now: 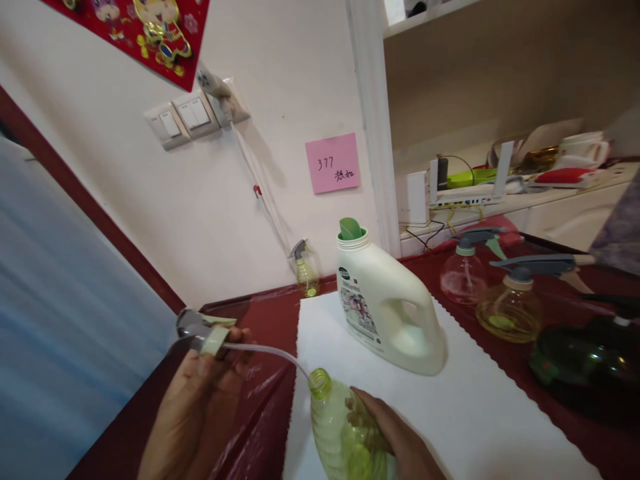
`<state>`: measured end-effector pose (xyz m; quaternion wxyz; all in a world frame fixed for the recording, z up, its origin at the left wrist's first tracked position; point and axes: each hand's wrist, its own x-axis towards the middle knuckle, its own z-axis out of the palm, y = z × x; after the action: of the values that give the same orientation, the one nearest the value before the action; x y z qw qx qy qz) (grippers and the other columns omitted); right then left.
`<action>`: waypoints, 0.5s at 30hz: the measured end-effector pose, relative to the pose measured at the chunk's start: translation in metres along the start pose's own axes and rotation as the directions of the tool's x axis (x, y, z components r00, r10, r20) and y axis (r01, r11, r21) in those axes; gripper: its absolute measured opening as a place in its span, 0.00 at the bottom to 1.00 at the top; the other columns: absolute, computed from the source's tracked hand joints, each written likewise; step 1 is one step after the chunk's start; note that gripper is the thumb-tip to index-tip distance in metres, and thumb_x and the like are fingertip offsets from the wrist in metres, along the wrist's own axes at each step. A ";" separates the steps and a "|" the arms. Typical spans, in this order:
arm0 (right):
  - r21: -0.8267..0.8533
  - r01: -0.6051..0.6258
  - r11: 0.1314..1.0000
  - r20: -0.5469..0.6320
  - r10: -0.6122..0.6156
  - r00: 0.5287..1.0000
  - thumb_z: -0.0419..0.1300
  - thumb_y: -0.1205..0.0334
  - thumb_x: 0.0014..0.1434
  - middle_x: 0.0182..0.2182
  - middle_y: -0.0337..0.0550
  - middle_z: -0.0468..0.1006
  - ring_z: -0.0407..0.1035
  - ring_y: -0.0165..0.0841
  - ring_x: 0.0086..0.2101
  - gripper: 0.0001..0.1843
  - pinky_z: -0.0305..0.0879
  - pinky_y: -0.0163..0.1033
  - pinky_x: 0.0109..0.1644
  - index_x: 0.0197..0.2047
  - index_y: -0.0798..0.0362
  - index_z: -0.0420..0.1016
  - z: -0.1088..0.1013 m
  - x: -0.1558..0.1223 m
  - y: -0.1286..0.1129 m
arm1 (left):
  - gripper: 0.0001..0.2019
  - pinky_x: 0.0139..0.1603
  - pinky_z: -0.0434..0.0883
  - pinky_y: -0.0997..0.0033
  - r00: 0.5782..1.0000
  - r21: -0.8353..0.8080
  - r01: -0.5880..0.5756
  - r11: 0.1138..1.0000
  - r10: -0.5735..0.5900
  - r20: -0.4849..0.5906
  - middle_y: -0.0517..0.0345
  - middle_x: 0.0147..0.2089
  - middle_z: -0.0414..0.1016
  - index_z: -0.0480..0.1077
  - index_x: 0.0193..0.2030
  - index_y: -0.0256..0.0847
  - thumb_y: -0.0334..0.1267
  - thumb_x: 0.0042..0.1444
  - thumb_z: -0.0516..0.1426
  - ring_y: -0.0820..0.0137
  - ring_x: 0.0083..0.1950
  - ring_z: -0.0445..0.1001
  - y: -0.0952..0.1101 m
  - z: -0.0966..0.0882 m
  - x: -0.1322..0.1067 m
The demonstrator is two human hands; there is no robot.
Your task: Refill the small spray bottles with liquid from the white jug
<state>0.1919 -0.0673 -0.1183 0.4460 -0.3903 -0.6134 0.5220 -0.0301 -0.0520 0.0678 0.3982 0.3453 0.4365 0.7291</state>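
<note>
Red tablecloth (265, 313) under a white scalloped paper sheet (465, 407) runs along a wall bearing a pink note (333, 163) marked 377. The left hand (195, 407) grips a grey trigger spray head (200, 330), its clear tube (265, 350) reaching across to a pale green plastic bottle (345, 430), clasped by the right hand (400, 433). The tube's tip meets the bottle's open neck (320, 385), though whether it enters is hard to tell. Beyond stands a white detergent jug (385, 300), with 3 spray bottles (510, 310) to its right.

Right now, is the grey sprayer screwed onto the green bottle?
No, the left hand holds the grey trigger sprayer apart from the green plastic bottle.
</note>
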 end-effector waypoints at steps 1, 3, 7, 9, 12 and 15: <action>0.000 0.004 1.000 0.000 -0.004 1.000 0.67 0.59 0.49 0.66 0.53 0.70 0.65 0.47 0.64 0.42 0.63 0.46 0.68 0.69 0.51 0.67 0.000 -0.001 0.000 | 0.25 0.47 0.81 0.72 1.000 -0.012 -0.029 1.000 0.028 -0.010 0.56 0.45 0.81 0.79 0.43 0.41 0.48 0.38 0.76 0.64 0.49 0.78 0.004 -0.004 0.004; -0.002 0.003 1.000 -0.005 -0.003 1.000 0.68 0.59 0.48 0.67 0.53 0.68 0.64 0.47 0.65 0.44 0.63 0.46 0.68 0.69 0.52 0.66 0.000 -0.002 0.001 | 0.21 0.54 0.80 0.68 0.996 -0.035 -0.093 0.995 0.093 -0.013 0.57 0.46 0.80 0.78 0.42 0.42 0.46 0.42 0.75 0.64 0.52 0.77 0.012 -0.012 0.012; -0.015 -0.001 1.000 -0.015 0.001 1.000 0.69 0.57 0.49 0.66 0.53 0.69 0.64 0.49 0.65 0.45 0.63 0.48 0.68 0.70 0.50 0.65 -0.001 -0.005 0.000 | 0.18 0.52 0.79 0.71 0.980 0.090 -0.196 0.976 0.199 -0.029 0.58 0.44 0.80 0.77 0.42 0.42 0.41 0.46 0.73 0.67 0.47 0.78 0.028 -0.032 0.027; -0.028 0.014 1.000 -0.012 -0.014 1.000 0.71 0.55 0.48 0.66 0.53 0.69 0.64 0.50 0.64 0.46 0.64 0.48 0.67 0.70 0.49 0.65 -0.002 -0.005 -0.002 | 0.20 0.47 0.77 0.78 0.973 0.260 -0.218 0.941 0.231 -0.018 0.59 0.44 0.81 0.76 0.44 0.42 0.42 0.45 0.74 0.69 0.44 0.78 0.035 -0.044 0.034; -0.055 0.024 0.998 -0.016 -0.025 1.000 0.71 0.53 0.49 0.66 0.53 0.69 0.65 0.50 0.64 0.45 0.65 0.48 0.66 0.69 0.49 0.66 -0.003 -0.006 -0.006 | 0.23 0.39 0.74 0.80 0.983 0.578 -0.181 0.796 0.164 0.082 0.59 0.47 0.80 0.73 0.50 0.43 0.48 0.50 0.71 0.69 0.42 0.77 0.040 -0.066 0.046; -0.083 0.021 0.996 -0.015 -0.022 1.000 0.72 0.53 0.50 0.66 0.53 0.70 0.65 0.50 0.64 0.45 0.66 0.48 0.66 0.69 0.49 0.66 -0.003 -0.006 -0.008 | 0.24 0.42 0.74 0.69 0.977 0.876 -0.211 0.434 0.081 0.196 0.58 0.45 0.80 0.71 0.54 0.44 0.54 0.56 0.62 0.61 0.44 0.77 0.035 -0.090 0.065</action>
<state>0.1962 -0.0732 -0.1115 0.4399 -0.4061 -0.6351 0.4881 -0.1454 -0.0378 0.0751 0.1190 0.5837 0.6968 0.3996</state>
